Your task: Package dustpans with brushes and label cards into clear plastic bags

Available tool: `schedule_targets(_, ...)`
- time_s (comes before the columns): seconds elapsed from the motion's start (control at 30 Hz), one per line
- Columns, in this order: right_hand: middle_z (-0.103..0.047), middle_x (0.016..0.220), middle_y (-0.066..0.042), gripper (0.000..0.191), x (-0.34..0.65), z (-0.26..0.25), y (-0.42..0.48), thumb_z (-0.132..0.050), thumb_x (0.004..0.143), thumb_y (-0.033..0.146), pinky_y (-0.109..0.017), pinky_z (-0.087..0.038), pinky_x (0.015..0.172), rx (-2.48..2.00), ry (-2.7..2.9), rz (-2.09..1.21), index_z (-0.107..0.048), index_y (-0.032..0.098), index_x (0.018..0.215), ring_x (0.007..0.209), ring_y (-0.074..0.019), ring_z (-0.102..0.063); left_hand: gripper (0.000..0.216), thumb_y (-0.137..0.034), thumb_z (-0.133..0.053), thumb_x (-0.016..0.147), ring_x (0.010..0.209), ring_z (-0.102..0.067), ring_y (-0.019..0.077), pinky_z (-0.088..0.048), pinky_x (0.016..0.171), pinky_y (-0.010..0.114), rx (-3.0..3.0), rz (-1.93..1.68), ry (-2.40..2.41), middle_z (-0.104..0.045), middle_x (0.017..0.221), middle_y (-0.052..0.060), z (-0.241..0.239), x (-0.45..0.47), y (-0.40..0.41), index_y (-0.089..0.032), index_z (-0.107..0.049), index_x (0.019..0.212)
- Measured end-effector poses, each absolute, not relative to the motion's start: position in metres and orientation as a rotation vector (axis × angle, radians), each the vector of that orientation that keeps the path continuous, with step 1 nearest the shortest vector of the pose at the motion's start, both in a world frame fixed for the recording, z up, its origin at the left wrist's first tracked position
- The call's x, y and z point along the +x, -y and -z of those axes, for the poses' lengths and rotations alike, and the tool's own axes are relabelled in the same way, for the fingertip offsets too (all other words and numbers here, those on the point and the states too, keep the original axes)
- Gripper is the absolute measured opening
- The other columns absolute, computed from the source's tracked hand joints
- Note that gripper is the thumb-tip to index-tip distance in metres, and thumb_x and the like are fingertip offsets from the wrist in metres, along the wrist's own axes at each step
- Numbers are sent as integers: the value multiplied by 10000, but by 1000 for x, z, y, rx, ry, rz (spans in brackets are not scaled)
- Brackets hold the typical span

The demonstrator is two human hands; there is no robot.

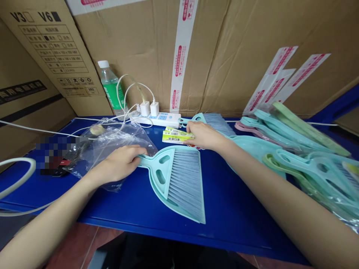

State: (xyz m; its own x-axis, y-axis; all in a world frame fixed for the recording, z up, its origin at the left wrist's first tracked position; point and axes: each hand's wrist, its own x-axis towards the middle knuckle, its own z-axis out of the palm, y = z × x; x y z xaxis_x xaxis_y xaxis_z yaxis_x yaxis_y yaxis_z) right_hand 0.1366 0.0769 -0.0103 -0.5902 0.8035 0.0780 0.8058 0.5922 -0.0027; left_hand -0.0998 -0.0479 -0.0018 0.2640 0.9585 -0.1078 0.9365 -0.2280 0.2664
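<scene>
My left hand (125, 162) is closed round the handle of a light-blue dustpan (157, 190). A matching hand brush with grey-blue bristles (186, 179) is nested in that dustpan, bristles to the right. My right hand (202, 134) pinches the right end of some yellow-and-white label cards (174, 137), above the far edge of the dustpan. Just behind the right hand lies another light-blue brush (218, 123). A second light-blue dustpan (249, 147) is partly hidden by my right forearm.
Wrapped brush sets (322, 172) in blue, green and pink pile up at the right. On the left lies a crumpled clear plastic bag (109, 140). Behind are a power strip (165, 118) with cables, a bottle (112, 89) and large cardboard boxes (140, 48). The table (224, 209) is blue.
</scene>
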Motion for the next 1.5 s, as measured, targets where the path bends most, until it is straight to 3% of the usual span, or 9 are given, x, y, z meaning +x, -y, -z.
schedule_targets(0.1, -733, 877, -67, 299, 137, 8, -74, -718, 803, 321, -293, -457, 623, -1397, 2707, 20, -641, 190, 1060, 768, -232, -670, 279, -211, -341, 804, 918, -663, 249, -481, 830, 372, 2248, -116, -1756, -704, 949, 49, 2, -99, 48, -215, -611, 877)
schedule_targets(0.3, -767, 938, -44, 224, 139, 7, -70, -714, 796, 219, -303, -471, 649, -1373, 2650, 72, -713, 254, 1017, 871, -246, -696, 254, -196, -352, 811, 916, -662, 246, -480, 819, 365, 2241, -96, -1769, -703, 944, 49, 1, -98, 48, -216, -602, 852)
schedule_targets(0.57, -778, 878, -24, 233, 135, 4, -68, -621, 844, 135, -313, -468, 641, -1365, 2610, 102, -733, 264, 1002, 841, -243, -707, 258, -202, -343, 813, 896, -661, 233, -480, 805, 354, 2260, -57, -1768, -702, 925, 46, 0, -99, 48, -218, -598, 850)
schedule_targets(0.87, -762, 865, -93, 193, 128, 6, -64, -557, 896, 134, -325, -441, 643, -1410, 2593, 171, -669, 217, 1029, 811, -276, -701, 268, -216, -339, 813, 902, -665, 231, -485, 804, 350, 2273, -60, -1766, -712, 938, 44, 2, -100, 48, -224, -602, 864)
schedule_targets(1.03, -743, 993, -139, 150, 126, 4, -61, -561, 893, 113, -364, -469, 749, -1348, 2598, 161, -678, 186, 952, 945, -300, -686, 279, -219, -335, 816, 930, -666, 246, -490, 836, 372, 2259, -49, -1787, -709, 964, 54, 1, -99, 48, -218, -607, 882)
schedule_targets(1.17, -728, 1033, -136, 177, 128, 1, -58, -529, 889, 99, -354, -471, 726, -1300, 2561, 120, -679, 181, 939, 935, -289, -680, 287, -204, -344, 820, 925, -669, 238, -494, 835, 358, 2266, -47, -1798, -713, 954, 42, 0, -98, 48, -223, -622, 889)
schedule_targets(1.33, -707, 838, -31, 341, 135, -4, -56, -513, 880, 111, -288, -463, 646, -1210, 2493, 11, -615, 203, 1192, 710, -190, -650, 286, -200, -348, 818, 918, -672, 239, -495, 827, 358, 2272, -33, -1800, -712, 949, 40, 0, -98, 48, -224, -624, 890)
schedule_targets(1.5, -478, 558, 83, 671, 145, -10, -44, -457, 872, 119, -262, -394, 517, -1071, 2384, -429, -315, 175, 1525, 495, -150, -485, 287, -204, -347, 817, 918, -670, 239, -495, 833, 362, 2281, -45, -1791, -712, 954, 42, 1, -99, 49, -224, -621, 899)
